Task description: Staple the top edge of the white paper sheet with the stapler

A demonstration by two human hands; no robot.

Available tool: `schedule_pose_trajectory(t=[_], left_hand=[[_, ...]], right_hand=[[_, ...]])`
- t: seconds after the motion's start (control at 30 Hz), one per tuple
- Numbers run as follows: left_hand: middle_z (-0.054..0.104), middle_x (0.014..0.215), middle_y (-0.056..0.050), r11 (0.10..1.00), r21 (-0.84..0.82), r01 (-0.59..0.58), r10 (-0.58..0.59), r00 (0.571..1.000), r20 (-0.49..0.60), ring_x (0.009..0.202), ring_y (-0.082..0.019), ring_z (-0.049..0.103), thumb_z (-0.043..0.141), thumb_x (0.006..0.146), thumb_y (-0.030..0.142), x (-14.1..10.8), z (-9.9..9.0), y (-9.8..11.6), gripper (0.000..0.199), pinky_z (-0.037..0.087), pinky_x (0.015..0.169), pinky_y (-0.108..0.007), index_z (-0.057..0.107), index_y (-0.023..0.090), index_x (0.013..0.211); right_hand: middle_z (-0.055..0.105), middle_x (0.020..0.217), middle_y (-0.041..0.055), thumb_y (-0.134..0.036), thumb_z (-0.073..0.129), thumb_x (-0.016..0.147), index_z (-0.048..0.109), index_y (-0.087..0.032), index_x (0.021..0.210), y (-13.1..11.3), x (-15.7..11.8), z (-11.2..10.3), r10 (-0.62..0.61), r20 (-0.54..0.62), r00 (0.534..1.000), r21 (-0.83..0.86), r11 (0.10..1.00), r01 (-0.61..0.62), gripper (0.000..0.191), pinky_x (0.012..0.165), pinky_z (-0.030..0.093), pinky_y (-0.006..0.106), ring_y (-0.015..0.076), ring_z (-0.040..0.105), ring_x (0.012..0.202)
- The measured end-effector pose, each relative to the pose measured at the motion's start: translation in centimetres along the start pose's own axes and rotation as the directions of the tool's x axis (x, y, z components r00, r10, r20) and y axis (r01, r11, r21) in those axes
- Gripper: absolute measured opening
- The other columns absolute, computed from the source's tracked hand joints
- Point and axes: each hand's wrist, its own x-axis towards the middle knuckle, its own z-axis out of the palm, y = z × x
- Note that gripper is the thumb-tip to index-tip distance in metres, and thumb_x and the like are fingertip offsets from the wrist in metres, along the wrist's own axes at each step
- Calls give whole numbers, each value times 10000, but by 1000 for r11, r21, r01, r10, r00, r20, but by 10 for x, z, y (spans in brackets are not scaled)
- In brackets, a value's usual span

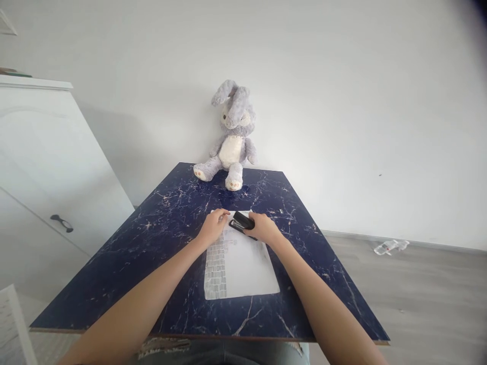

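Observation:
A black stapler (pixel 242 221) is in my right hand (pixel 266 228), with the fingers closed around its rear end. It is held over the upper part of a white sheet of paper (pixel 251 268) and points toward my left hand. The paper lies on the table and has a grey brick-like pattern down its left side. My left hand (pixel 213 227) rests at the paper's upper left corner, its fingers stretched toward the stapler and apart from it. The undersides of the left fingers are hidden.
The dark blue marbled table (pixel 152 263) carries a grey plush rabbit (pixel 232 137), seated at the far edge against the wall. A white cabinet (pixel 45 152) stands on the left. Crumpled clear plastic (pixel 390 247) lies on the floor at right.

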Motion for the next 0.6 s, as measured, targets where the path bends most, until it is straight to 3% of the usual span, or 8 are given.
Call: schedule_pose_trajectory(t=[0.13,0.27,0.37,0.47,0.53,0.6], left_hand=[[746,1177,-93,998,0,-60,60,992,110,1111,-258,699,469,990,269,-4,3,6,298,509,1045,-411,735,192,1099],[719,1281,-101,995,-38,-88,94,976,197,1212,-264,669,449,1029,322,-6,9,6,323,476,1110,-427,708,201,1181],[702,1329,-102,990,-140,4,18,988,155,1256,-256,654,359,1088,483,-4,12,-3,433,475,1116,-429,604,216,1323],[710,1296,-112,956,-283,79,-56,995,88,1228,-233,673,239,1090,608,2,14,-15,572,497,1103,-399,593,202,1282],[722,1264,-119,942,-323,89,-72,995,65,1201,-235,688,227,1072,663,5,14,-20,637,508,1096,-394,632,191,1210],[740,1217,-125,938,-332,93,-81,995,51,1166,-249,703,249,1053,699,7,13,-20,675,518,1087,-408,670,182,1155]], right_hand=[[742,904,77,-340,775,749,672,-209,902,21,-3,-12,103,59,993,5,995,-103,227,594,338,264,212,649,742],[718,823,41,-316,749,770,662,-211,860,23,-5,-13,37,14,999,66,997,-38,164,586,326,262,189,616,695],[694,785,13,-382,709,859,657,-208,870,12,-3,-4,-62,-62,996,216,974,74,182,591,334,260,163,588,661],[697,824,6,-382,753,843,684,-203,891,3,0,9,-195,-119,973,309,924,223,197,655,377,260,162,593,724],[709,877,12,-380,783,815,722,-201,942,4,3,13,-256,-101,961,418,866,274,227,707,424,267,173,605,790],[726,947,29,-441,773,828,757,-195,1038,13,4,12,-323,3,947,608,752,254,324,746,478,285,189,624,845]])
